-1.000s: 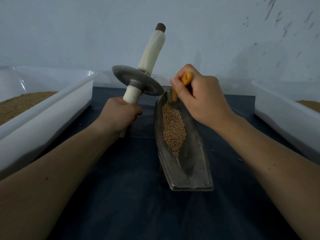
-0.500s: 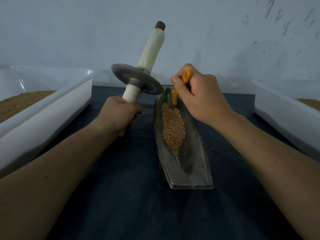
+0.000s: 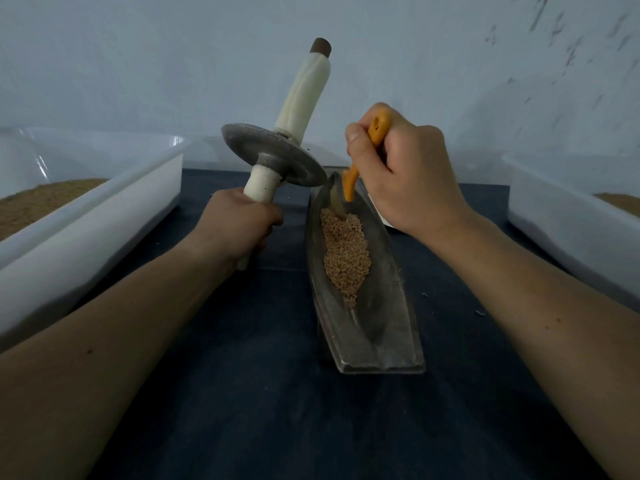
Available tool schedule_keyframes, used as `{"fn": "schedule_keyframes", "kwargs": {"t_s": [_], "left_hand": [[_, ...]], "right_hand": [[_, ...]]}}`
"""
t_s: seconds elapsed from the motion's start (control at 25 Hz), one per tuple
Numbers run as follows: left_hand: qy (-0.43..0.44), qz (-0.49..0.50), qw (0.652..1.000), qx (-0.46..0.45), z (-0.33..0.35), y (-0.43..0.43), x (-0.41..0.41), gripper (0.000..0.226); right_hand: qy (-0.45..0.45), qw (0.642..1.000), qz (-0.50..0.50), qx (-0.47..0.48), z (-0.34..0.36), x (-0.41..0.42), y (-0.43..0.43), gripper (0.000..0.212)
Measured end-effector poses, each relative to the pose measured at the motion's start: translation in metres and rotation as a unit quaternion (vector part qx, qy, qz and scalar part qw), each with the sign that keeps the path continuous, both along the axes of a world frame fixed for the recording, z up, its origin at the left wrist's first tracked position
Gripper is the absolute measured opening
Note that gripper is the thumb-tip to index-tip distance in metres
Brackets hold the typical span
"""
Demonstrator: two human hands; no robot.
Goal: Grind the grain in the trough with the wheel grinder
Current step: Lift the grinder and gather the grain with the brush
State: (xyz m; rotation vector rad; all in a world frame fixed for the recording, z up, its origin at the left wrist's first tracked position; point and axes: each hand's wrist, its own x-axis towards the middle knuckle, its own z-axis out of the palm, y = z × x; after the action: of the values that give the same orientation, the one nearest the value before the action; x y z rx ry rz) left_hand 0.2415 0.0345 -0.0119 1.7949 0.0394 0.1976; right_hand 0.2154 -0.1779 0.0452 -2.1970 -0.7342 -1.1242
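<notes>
Our left hand (image 3: 239, 225) keeps its grip clamped on the wheel grinder (image 3: 273, 154), lifted at the trough's (image 3: 391, 306) ten o'clock. Our right hand (image 3: 408, 174) has its grip clamped on an orange-handled tool (image 3: 351, 183) at the grain's (image 3: 344, 251) twelve o'clock.

1. White bin (image 3: 104, 216) at left, holding brown meal (image 3: 41, 202).
2. Second white bin (image 3: 568, 216) at right, more meal (image 3: 620, 200) inside.
3. Dark blue surface (image 3: 259, 393) under both; specks (image 3: 479, 312) at right.
4. Orange-handled tool (image 3: 350, 183), far middle.

Head-worn view, forward and downward
</notes>
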Motion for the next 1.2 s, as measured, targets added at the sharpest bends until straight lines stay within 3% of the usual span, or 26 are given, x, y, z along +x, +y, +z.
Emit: {"fn": "schedule_keyframes", "kwargs": {"t_s": [0.2, 0.36, 0.52, 0.72, 0.96, 1.2], "left_hand": [[-0.001, 0.001, 1.000, 0.001, 0.000, 0.000, 0.000, 0.014], [0.003, 0.003, 1.000, 0.002, 0.000, 0.000, 0.000, 0.015], [0.003, 0.002, 1.000, 0.003, 0.000, -0.001, 0.000, 0.015], [0.003, 0.002, 1.000, 0.010, 0.001, -0.001, -0.002, 0.015], [0.002, -0.004, 1.000, 0.011, 0.002, -0.002, -0.004, 0.014], [0.002, -0.003, 1.000, 0.015, 0.001, -0.001, -0.001, 0.016]], "right_hand": [[0.027, 0.999, 0.008, -0.023, 0.002, -0.004, 0.007, 0.036], [-0.004, 1.000, 0.000, -0.007, 0.006, -0.004, 0.010, 0.034], [0.034, 0.999, -0.025, -0.025, 0.004, -0.002, 0.007, 0.036], [-0.008, 0.999, -0.044, 0.007, 0.006, 0.002, 0.000, 0.031], [0.085, 0.994, -0.040, -0.051, -0.005, 0.004, -0.006, 0.027], [0.028, 0.999, -0.036, 0.020, 0.005, 0.004, -0.005, 0.034]]}}
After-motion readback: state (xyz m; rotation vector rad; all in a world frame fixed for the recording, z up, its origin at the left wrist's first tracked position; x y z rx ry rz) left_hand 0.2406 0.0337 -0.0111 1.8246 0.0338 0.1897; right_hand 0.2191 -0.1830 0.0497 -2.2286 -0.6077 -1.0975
